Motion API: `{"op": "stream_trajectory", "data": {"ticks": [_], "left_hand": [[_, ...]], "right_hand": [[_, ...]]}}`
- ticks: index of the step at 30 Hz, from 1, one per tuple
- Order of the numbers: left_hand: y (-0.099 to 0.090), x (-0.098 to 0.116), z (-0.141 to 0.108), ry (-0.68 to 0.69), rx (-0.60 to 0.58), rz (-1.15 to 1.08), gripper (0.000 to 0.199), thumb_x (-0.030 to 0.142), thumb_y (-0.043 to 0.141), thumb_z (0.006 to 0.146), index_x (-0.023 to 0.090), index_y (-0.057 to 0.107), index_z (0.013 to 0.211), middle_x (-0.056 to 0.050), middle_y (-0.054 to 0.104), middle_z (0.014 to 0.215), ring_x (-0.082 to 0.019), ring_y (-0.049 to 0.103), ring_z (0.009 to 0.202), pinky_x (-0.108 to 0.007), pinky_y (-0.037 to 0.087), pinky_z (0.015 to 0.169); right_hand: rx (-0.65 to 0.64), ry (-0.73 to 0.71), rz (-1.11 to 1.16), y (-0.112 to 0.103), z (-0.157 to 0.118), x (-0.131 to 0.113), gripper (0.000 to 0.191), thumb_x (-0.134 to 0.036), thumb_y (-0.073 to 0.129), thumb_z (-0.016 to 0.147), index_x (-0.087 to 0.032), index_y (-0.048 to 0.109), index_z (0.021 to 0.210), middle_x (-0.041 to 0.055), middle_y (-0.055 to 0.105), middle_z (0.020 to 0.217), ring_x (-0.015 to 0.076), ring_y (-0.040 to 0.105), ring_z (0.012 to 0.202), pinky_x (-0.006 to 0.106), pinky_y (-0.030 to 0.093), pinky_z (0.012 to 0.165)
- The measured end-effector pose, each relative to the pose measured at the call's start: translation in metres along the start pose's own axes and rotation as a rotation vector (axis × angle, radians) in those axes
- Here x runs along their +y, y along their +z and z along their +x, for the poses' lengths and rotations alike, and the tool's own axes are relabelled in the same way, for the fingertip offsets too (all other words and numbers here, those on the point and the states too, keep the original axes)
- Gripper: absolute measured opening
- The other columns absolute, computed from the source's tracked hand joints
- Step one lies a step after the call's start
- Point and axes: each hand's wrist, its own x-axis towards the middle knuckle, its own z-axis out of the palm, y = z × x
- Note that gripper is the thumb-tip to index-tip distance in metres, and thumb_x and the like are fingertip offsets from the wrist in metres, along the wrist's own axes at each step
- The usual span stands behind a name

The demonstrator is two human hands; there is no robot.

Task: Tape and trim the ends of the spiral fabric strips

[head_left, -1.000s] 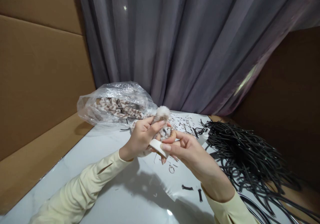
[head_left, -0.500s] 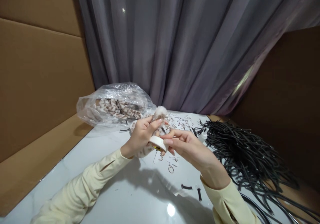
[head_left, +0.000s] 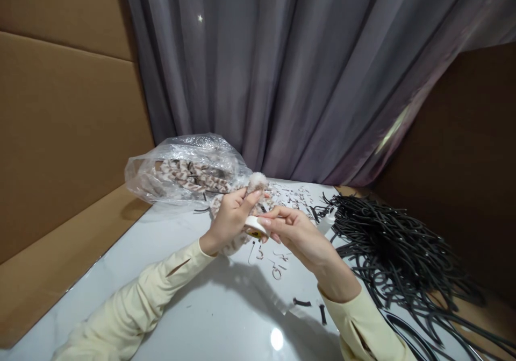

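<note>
Near the middle of the view, my left hand point(head_left: 231, 216) is closed round a fluffy brown-and-white piece point(head_left: 257, 182), whose pale tip sticks up above the fingers. Just below that thumb is a white roll point(head_left: 253, 223) with a yellow and black label inside its ring. My right hand point(head_left: 300, 234) pinches the right edge of this roll with thumb and fingertips. More spotted fluffy material hangs under my left hand. Where the roll meets the fluffy piece is hidden by the fingers.
A clear plastic bag point(head_left: 189, 162) of spotted fluffy strips lies at the back left. On the right are a heap of black cords point(head_left: 395, 242) and a white bottle point(head_left: 327, 220). Brown scraps and short black pieces point(head_left: 302, 302) lie on the white table point(head_left: 226, 318). Cardboard walls point(head_left: 72, 113) flank it.
My right hand has moved slightly left, closer to my left hand. The white roll has tilted and sits a little higher. My left hand has barely shifted.
</note>
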Motion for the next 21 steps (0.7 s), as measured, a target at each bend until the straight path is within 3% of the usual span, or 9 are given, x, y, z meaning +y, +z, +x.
{"op": "stream_trajectory", "data": {"ticks": [3,6,12,21], "left_hand": [[0.000,-0.009,0.007,0.074,0.094,0.126,0.030,0.042,0.052,0.082,0.013,0.060,0.075,0.007,0.038,0.047,-0.007,0.035,0.042,-0.019,0.027,0.040],[-0.001,-0.017,0.011,0.127,0.155,0.251,0.034,0.040,0.051,0.082,0.017,0.044,0.057,0.006,0.033,0.048,-0.007,0.031,0.044,-0.021,0.025,0.043],[-0.001,-0.023,0.010,0.291,0.214,0.498,0.036,0.034,0.048,0.083,0.021,0.028,0.055,0.008,0.024,0.043,-0.007,0.024,0.041,-0.023,0.018,0.044],[0.002,-0.021,0.006,0.369,0.218,0.577,0.035,0.033,0.045,0.085,0.020,0.030,0.056,0.009,0.023,0.043,-0.007,0.023,0.040,-0.023,0.020,0.044]], "right_hand": [[0.159,-0.074,-0.068,0.001,0.005,0.005,0.028,-0.038,0.073,0.066,-0.018,0.059,0.080,-0.0012,0.059,0.069,0.0108,0.052,0.062,0.024,0.038,0.056],[0.280,-0.131,-0.177,0.001,0.008,0.010,0.025,-0.039,0.069,0.069,-0.018,0.056,0.076,-0.0004,0.057,0.074,0.0128,0.051,0.068,0.025,0.039,0.059],[0.288,-0.162,-0.249,0.002,0.012,0.020,0.025,-0.040,0.064,0.072,-0.018,0.053,0.074,0.0002,0.054,0.075,0.0139,0.050,0.068,0.027,0.041,0.064],[0.393,-0.139,-0.126,0.012,0.014,0.032,0.032,-0.044,0.068,0.068,-0.017,0.053,0.073,-0.0002,0.050,0.069,0.0126,0.044,0.064,0.025,0.035,0.060]]}}
